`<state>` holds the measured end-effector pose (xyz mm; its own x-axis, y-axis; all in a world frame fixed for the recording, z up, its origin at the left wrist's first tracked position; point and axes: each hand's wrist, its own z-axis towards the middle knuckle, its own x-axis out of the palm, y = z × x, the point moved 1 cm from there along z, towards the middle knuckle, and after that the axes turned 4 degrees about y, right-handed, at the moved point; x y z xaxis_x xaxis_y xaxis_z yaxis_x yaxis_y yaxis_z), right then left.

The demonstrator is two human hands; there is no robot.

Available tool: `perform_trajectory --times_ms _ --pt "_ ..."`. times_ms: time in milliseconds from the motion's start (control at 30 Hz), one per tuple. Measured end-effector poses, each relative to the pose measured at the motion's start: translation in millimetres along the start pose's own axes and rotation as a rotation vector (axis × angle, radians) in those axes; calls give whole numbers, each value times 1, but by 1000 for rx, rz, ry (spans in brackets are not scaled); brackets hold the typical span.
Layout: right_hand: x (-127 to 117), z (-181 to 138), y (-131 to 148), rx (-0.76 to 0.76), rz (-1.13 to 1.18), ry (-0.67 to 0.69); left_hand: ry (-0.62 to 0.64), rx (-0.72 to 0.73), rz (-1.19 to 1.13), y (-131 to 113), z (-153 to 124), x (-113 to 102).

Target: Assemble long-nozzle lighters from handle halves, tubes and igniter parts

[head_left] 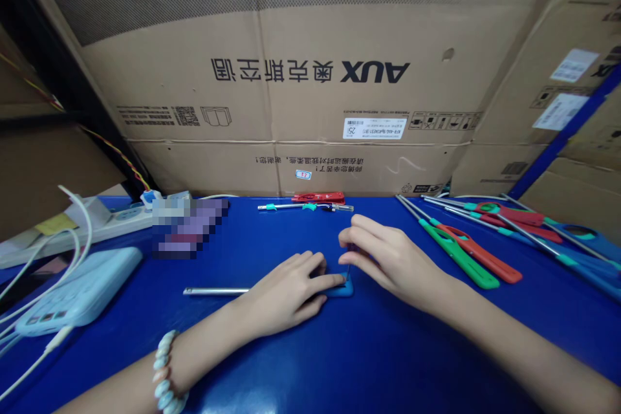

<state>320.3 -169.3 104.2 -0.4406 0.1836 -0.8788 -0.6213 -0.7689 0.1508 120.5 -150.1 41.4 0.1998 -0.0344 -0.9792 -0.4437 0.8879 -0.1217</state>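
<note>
A long-nosed lighter lies flat on the table, with its silver tube [213,292] pointing left and its blue handle [342,290] at the right end. My left hand [295,288] lies over the middle of the lighter and holds it down, with fingers around the handle. Above the handle's end, my right hand [378,249] is closed in a pinch on a small screwdriver [348,270]. Only its thin dark shaft shows; it stands upright with the tip at the handle. My fingers hide the screwdriver's grip.
Behind lie a silver lighter tube with its inner parts [286,207] and a red handle piece [317,197]. Green [458,255], orange [485,255] and several other lighters lie at right. A light-blue power bank [82,291] with cables is at left. Cardboard [310,26] walls the back.
</note>
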Motion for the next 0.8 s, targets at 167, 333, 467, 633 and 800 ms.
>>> perform_trajectory --times_ms 167,333,467,633,800 --pt "-10 0 -1 16 201 65 -11 4 -6 0 0 0" --pt "-17 0 -4 16 256 67 17 -4 -13 0 1 0" --pt "-13 0 -5 40 198 2 31 -3 -9 1 2 1" --pt "-12 1 -9 67 178 -14 37 2 -5 2 2 2" --pt "-12 0 -9 68 187 -20 34 5 -10 1 2 0"
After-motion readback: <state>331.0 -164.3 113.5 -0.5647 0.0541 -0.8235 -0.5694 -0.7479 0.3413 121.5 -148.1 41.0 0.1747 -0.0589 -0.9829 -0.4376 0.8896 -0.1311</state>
